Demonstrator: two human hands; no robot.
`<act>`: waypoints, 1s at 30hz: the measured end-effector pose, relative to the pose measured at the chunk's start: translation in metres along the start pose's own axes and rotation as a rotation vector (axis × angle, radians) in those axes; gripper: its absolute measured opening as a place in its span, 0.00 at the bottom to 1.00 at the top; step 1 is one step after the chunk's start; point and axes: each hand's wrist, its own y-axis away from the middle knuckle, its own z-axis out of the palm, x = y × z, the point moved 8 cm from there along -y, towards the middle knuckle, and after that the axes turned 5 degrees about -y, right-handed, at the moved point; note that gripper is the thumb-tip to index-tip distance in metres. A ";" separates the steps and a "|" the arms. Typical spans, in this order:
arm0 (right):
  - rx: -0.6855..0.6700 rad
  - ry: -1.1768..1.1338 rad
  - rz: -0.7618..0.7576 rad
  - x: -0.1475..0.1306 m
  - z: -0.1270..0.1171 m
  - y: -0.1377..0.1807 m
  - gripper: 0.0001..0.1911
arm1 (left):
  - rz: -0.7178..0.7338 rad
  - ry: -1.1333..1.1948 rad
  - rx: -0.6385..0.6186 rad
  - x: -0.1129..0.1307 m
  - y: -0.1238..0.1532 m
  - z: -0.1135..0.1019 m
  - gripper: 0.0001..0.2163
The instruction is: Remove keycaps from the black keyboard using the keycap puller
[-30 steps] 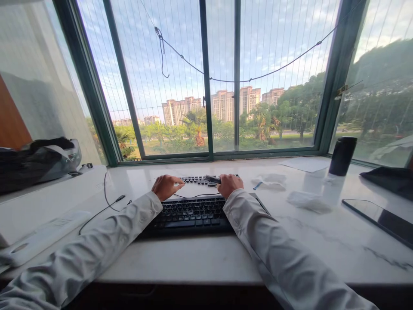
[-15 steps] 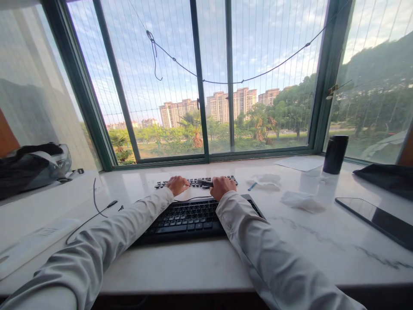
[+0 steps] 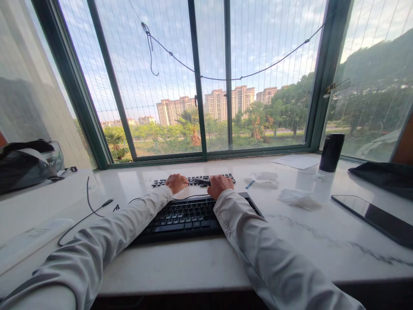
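My right hand (image 3: 220, 186) is closed around a dark stick-like tool (image 3: 202, 182) that points left; its exact kind is too small to tell. My left hand (image 3: 177, 184) is just left of the tool's tip, over the loose black keycaps (image 3: 158, 183). Its fingers are curled together, and whatever is in them is hidden. The keycaps lie in rows on the white countertop (image 3: 226, 262), behind a black keyboard (image 3: 185, 220). Both forearms reach across this keyboard, and the sleeves cover parts of its sides.
Crumpled clear plastic (image 3: 300, 199) and a small blue strip (image 3: 249, 184) lie to the right. Beyond them are a phone-like dark slab (image 3: 371, 217), a black cylinder (image 3: 331, 153) and white paper (image 3: 296, 161). A black cable (image 3: 85, 220) runs along the left. Windows stand behind.
The camera view has shifted slightly, moving the scene a little left and up. Both hands stay over the keycaps, with the dark tool still in the right hand.
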 end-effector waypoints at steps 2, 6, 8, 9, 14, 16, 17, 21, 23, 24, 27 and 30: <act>0.002 0.002 -0.004 0.000 0.000 0.000 0.14 | 0.000 -0.008 0.001 0.000 0.000 -0.001 0.12; 0.012 0.010 -0.006 0.000 0.000 0.000 0.13 | -0.002 -0.028 0.001 0.001 0.001 -0.004 0.12; 0.009 0.012 -0.008 0.000 0.000 0.000 0.13 | 0.000 -0.036 0.004 0.001 0.003 -0.009 0.12; 0.008 0.010 -0.009 -0.001 -0.001 0.001 0.13 | 0.000 -0.038 0.009 0.001 0.004 -0.013 0.12; 0.033 -0.012 -0.005 -0.006 -0.007 0.004 0.14 | -0.001 0.083 0.090 0.001 0.025 -0.055 0.14; 0.040 -0.027 -0.017 -0.010 -0.010 0.005 0.14 | 0.047 0.193 0.109 0.004 0.041 -0.075 0.15; 0.046 -0.036 -0.028 -0.014 -0.011 0.007 0.15 | 0.088 0.256 0.094 0.008 0.050 -0.082 0.16; 0.109 -0.067 -0.063 -0.025 -0.017 0.011 0.16 | 0.209 0.501 -0.104 0.019 0.086 -0.087 0.21; 0.128 -0.107 -0.049 -0.027 -0.016 0.012 0.16 | 0.208 0.612 -0.154 0.020 0.100 -0.084 0.22; 0.135 -0.144 -0.032 -0.026 -0.014 0.012 0.16 | 0.203 0.646 -0.150 0.020 0.104 -0.082 0.21; 0.161 -0.340 0.001 -0.027 -0.010 0.011 0.20 | 0.189 0.676 -0.072 0.015 0.110 -0.080 0.19; 0.181 -0.671 -0.033 -0.037 -0.008 0.013 0.27 | 0.199 0.720 -0.056 0.013 0.113 -0.076 0.18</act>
